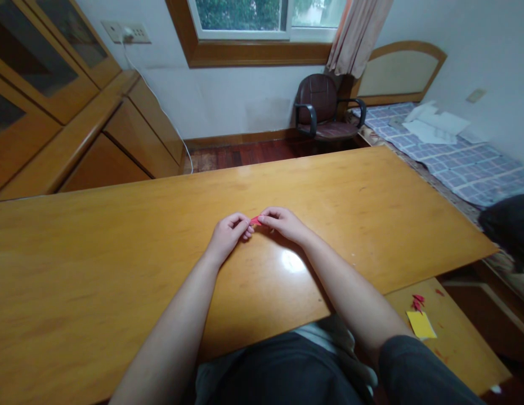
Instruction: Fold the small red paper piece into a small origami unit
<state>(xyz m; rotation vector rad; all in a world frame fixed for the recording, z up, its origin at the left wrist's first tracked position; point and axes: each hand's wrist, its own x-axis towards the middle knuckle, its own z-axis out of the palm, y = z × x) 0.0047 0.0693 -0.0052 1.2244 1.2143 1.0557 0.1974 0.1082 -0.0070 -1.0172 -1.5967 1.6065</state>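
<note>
A small piece of folded red paper [255,220] is held between my two hands, just above the wooden table [118,253]. My left hand [230,235] pinches its left end between thumb and fingers. On the other side, my right hand [282,222] grips the right end, thumb on top. The fingers cover much of the paper, so its full shape cannot be made out.
At the lower right, a lower wooden surface [460,349] carries several small red folded pieces [418,302] and a yellow paper square [421,325]. Beyond the table stand a brown armchair [318,104], a bed [468,152] and a wooden cabinet [130,129].
</note>
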